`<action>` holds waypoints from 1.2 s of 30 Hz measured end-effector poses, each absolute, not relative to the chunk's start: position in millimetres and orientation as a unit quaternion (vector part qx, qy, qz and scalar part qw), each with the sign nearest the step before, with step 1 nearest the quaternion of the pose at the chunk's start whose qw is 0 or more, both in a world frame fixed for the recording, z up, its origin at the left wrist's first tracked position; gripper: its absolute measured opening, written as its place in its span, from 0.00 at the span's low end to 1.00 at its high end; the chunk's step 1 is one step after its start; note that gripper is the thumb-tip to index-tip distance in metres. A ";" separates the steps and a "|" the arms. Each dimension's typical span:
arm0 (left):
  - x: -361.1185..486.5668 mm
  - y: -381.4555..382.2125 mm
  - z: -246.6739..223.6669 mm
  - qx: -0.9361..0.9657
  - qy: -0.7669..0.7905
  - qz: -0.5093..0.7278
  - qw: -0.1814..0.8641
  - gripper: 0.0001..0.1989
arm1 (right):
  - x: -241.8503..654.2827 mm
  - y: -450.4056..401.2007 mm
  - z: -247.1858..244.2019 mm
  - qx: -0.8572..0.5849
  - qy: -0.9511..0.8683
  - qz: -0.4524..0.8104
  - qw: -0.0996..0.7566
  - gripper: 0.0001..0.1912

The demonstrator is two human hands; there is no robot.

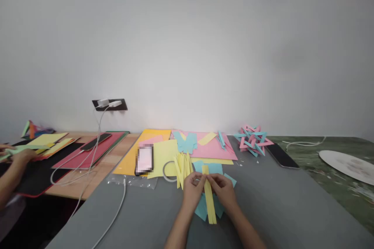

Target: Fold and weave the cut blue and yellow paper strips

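Running from upper centre toward the bottom of the frame, the yellow paper strip [209, 198] lay over blue paper [201, 210] on the grey worktop [277, 202]; left hand [191, 192] and right hand [224, 190] pinched its upper end, each grip closed.

Pixelated black phone screen [144, 159] unreadable, co-worker's hand [22, 155] cut by left edge, white oval plate [347, 165] clipped at right edge

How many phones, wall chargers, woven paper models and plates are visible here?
Phones: 3, a blurred-screen phone, a phone on red paper, a dark phone
Wall chargers: 2
Woven paper model: 1
Plate: 1
Total: 7
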State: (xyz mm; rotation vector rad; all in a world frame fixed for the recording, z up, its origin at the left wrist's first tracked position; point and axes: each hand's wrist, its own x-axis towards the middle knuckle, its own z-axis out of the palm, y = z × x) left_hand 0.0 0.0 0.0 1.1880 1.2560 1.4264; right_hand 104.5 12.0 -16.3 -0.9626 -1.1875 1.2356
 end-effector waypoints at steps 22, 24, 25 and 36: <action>-0.1 -3.5 0.5 0.519 0.504 0.527 0.445 0.14 | 109.4 10.1 -11.6 -0.419 -0.495 0.477 0.594 0.18; -1.5 -3.5 0.4 0.528 0.499 0.527 0.442 0.14 | 110.8 10.0 -9.0 -0.420 -0.511 0.456 0.595 0.21; -2.3 -3.6 0.3 0.530 0.495 0.526 0.445 0.14 | 111.5 10.0 -7.9 -0.424 -0.524 0.445 0.589 0.21; -4.7 -3.9 0.6 0.485 0.448 0.495 0.565 0.16 | 111.8 13.9 -12.1 -0.454 -0.527 0.438 0.570 0.17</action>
